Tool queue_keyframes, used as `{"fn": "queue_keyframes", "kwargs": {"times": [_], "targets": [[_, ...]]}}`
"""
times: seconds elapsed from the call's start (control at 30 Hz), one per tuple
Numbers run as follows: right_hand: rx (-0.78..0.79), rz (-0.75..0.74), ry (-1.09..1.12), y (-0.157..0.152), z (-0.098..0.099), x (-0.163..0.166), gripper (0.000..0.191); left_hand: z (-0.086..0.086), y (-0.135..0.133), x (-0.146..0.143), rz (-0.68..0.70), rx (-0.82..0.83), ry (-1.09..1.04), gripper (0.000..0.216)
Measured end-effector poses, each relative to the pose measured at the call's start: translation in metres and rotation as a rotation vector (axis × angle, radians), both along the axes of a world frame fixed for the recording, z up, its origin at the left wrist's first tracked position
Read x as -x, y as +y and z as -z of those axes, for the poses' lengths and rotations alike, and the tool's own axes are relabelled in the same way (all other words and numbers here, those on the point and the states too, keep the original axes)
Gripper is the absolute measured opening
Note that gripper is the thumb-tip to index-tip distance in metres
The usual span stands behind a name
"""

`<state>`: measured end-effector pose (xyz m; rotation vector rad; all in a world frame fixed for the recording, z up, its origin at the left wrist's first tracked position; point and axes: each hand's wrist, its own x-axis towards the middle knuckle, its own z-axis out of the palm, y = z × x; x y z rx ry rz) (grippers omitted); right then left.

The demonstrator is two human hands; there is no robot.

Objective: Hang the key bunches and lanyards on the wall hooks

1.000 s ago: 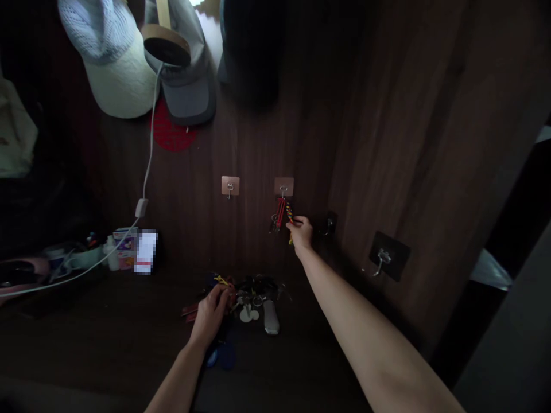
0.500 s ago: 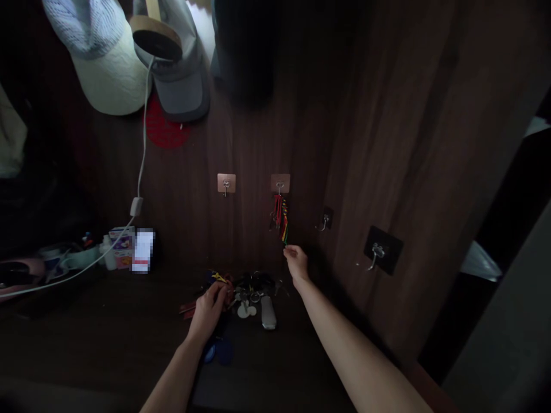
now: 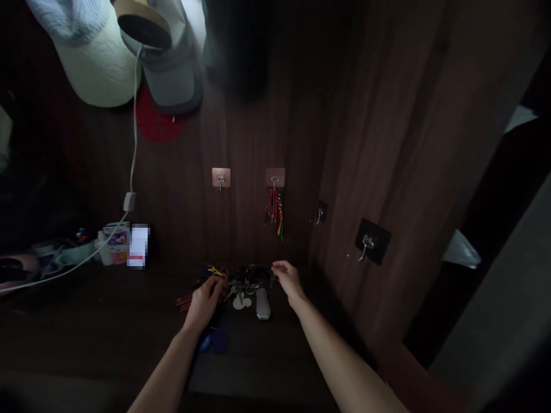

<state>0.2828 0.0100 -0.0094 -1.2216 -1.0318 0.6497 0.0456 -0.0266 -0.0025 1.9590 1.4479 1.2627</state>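
Note:
My left hand rests on the dark surface at the left of a pile of keys. Its fingers are bent and closed on a reddish-brown cord keychain, partly hidden beneath them. A yellow cord shows just beyond. My right hand hovers at the pile's right end, thumb and fingers a little apart, with nothing visible in them. Between the hands lie pale round tags and a silver-grey oblong fob. Keys on red and multicoloured braided cords hang from a wall hook.
Other hooks stick to the wall: a copper-plated one and black-plated ones on the right. Blue round tags lie in front. Caps, a white cable, small boxes and a bottle are left.
My right hand has come down from the hanging cords' lower end to the right side of the key pile. The left hand stays at the reddish-brown keychain. The view has shifted slightly.

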Motion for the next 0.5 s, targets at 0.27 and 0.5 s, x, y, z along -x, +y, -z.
{"fn": "queue_keyframes", "kwargs": {"times": [0.27, 0.5], "targets": [[-0.059, -0.024, -0.161, -0.019, 0.017, 0.007, 0.009, 0.001, 0.001, 0.001, -0.015, -0.014, 0.009, 0.029], [-0.079, -0.007, -0.378, -0.024, 0.022, 0.012, 0.014, 0.002, 0.001, 0.002, -0.038, -0.049, 0.037, 0.028]]}}
